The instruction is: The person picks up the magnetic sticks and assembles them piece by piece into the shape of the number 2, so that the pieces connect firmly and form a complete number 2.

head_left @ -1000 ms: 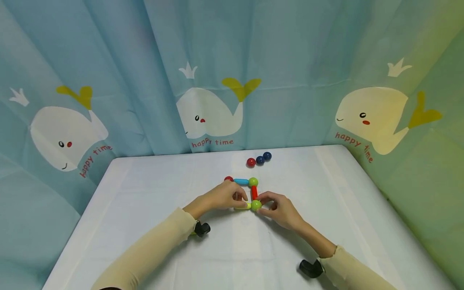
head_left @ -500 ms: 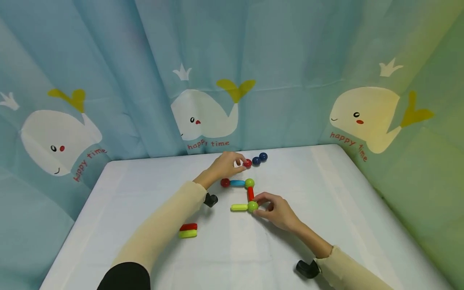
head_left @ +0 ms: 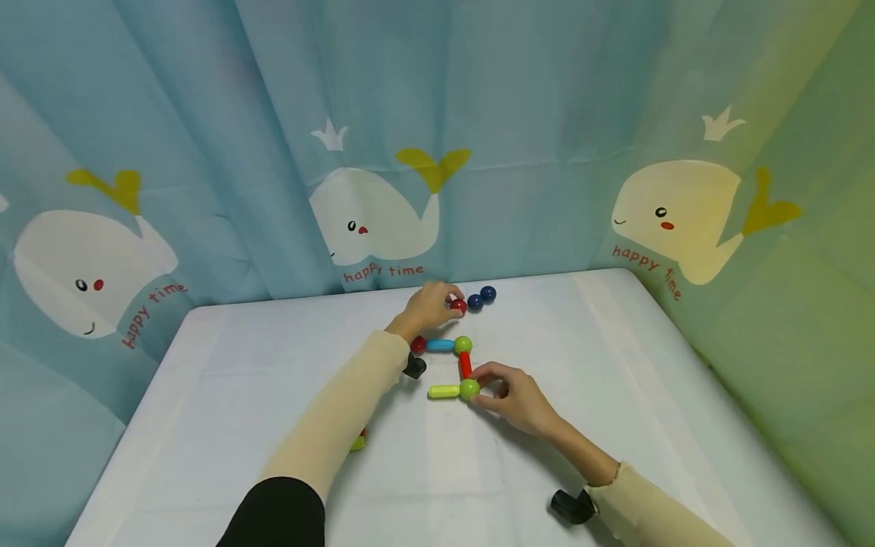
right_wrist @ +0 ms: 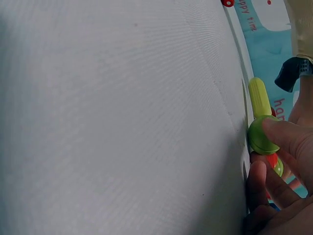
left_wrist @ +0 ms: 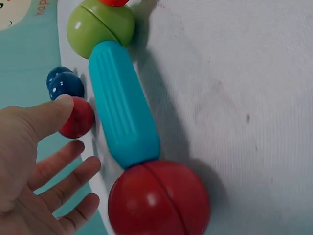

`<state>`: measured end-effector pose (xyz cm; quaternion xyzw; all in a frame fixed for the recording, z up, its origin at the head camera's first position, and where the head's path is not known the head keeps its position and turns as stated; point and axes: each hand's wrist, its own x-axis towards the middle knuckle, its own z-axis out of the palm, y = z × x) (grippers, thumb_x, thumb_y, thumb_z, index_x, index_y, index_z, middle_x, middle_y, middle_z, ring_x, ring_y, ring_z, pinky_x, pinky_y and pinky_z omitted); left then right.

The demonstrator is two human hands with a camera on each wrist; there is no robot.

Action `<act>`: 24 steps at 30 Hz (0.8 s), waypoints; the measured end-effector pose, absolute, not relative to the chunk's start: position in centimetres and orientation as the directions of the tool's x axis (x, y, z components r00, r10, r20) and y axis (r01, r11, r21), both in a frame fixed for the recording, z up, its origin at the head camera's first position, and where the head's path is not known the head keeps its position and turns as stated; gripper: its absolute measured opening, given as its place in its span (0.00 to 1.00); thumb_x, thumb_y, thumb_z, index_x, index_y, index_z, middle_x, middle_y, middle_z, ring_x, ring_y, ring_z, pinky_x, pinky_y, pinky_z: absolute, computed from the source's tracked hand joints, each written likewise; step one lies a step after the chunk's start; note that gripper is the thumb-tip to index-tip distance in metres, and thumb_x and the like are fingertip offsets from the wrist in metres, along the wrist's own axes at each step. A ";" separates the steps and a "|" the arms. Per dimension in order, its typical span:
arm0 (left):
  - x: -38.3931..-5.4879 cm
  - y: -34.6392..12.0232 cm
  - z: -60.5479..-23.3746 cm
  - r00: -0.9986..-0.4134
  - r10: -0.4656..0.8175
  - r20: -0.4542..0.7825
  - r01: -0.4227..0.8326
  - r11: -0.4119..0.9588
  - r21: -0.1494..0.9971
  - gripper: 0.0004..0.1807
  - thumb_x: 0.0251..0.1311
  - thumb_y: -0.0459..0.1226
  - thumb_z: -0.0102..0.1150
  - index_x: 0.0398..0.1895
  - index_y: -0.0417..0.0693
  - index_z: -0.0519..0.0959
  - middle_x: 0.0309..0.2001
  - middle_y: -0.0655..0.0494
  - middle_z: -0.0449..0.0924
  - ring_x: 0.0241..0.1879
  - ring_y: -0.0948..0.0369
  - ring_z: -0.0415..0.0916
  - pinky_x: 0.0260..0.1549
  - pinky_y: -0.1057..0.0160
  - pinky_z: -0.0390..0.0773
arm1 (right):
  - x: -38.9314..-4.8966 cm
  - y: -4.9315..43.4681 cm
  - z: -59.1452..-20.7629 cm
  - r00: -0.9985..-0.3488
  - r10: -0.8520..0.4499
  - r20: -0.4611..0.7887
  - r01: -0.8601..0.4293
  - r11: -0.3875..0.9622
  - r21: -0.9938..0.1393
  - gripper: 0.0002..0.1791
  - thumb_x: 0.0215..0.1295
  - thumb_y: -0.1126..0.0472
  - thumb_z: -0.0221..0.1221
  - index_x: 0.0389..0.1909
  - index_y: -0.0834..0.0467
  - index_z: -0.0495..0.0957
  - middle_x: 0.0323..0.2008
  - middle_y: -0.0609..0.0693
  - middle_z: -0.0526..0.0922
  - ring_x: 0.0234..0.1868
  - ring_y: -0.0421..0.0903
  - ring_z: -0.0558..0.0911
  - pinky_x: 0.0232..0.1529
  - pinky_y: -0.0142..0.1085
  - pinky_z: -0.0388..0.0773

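My left hand (head_left: pixel 425 310) reaches to the far part of the table, thumb and index finger around a loose red ball (left_wrist: pixel 78 119). In the left wrist view the thumb lies against that ball and the other fingers are spread. Nearer to me lies a joined chain of toy balls and rods: red ball (left_wrist: pixel 159 198), blue rod (head_left: pixel 440 346), green ball (head_left: pixel 462 346), red rod (head_left: pixel 465 365), second green ball (head_left: pixel 469 390) and yellow-green rod (head_left: pixel 444 392). My right hand (head_left: pixel 517 399) pinches the second green ball between thumb and fingers.
Two dark blue balls (head_left: pixel 481 298) sit right beside the loose red ball. Under my left forearm, mostly hidden, are a yellow-green rod (head_left: pixel 358 443) and a red one. A whale-print curtain (head_left: pixel 533 190) hangs behind the white table (head_left: pixel 225 395).
My left hand has left the yellow-green rod of the chain and moved away from me to the loose red ball, where its fingers now close. My right hand stays on the green ball.
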<state>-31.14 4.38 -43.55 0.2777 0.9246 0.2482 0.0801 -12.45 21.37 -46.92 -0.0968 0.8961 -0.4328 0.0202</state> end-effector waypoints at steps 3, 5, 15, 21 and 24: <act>-31.0 4.4 -43.8 -0.838 0.545 -0.013 0.464 0.725 0.509 0.14 0.67 0.41 0.68 0.54 0.51 0.85 0.48 0.52 0.84 0.50 0.55 0.77 0.53 0.54 0.77 | -12.5 21.3 -46.9 -0.978 -0.201 0.061 -0.173 0.606 -0.776 0.15 0.61 0.62 0.72 0.49 0.51 0.84 0.41 0.44 0.85 0.30 0.45 0.73 0.30 0.32 0.70; -30.9 4.4 -43.9 -0.841 0.541 -0.016 0.459 0.729 0.508 0.13 0.66 0.40 0.69 0.52 0.52 0.85 0.46 0.52 0.84 0.50 0.55 0.75 0.53 0.54 0.76 | -12.5 21.2 -46.9 -0.976 -0.207 0.067 -0.181 0.604 -0.776 0.15 0.62 0.62 0.72 0.49 0.51 0.84 0.40 0.44 0.85 0.29 0.45 0.73 0.29 0.32 0.70; -30.7 3.0 -43.5 -0.829 0.560 -0.014 0.460 0.696 0.551 0.15 0.66 0.36 0.68 0.55 0.46 0.84 0.49 0.50 0.83 0.52 0.55 0.74 0.55 0.55 0.76 | -12.6 21.0 -47.1 -0.975 -0.214 0.058 -0.179 0.605 -0.776 0.16 0.62 0.62 0.73 0.50 0.51 0.84 0.41 0.44 0.85 0.30 0.44 0.73 0.29 0.32 0.71; -30.3 0.7 -41.8 -0.770 0.635 0.066 0.551 0.608 0.572 0.16 0.66 0.35 0.68 0.56 0.41 0.84 0.49 0.49 0.85 0.50 0.54 0.78 0.53 0.57 0.79 | -12.6 21.2 -47.0 -0.980 -0.195 0.046 -0.159 0.615 -0.772 0.17 0.61 0.63 0.73 0.50 0.50 0.84 0.41 0.44 0.85 0.29 0.44 0.74 0.28 0.33 0.72; -29.5 -0.9 -41.1 -0.746 0.658 0.102 0.592 0.584 0.556 0.16 0.64 0.35 0.70 0.54 0.42 0.85 0.47 0.51 0.86 0.47 0.55 0.79 0.50 0.58 0.80 | -12.6 21.3 -46.9 -0.983 -0.184 0.030 -0.140 0.623 -0.770 0.17 0.61 0.62 0.73 0.50 0.49 0.84 0.41 0.43 0.85 0.30 0.44 0.74 0.29 0.33 0.72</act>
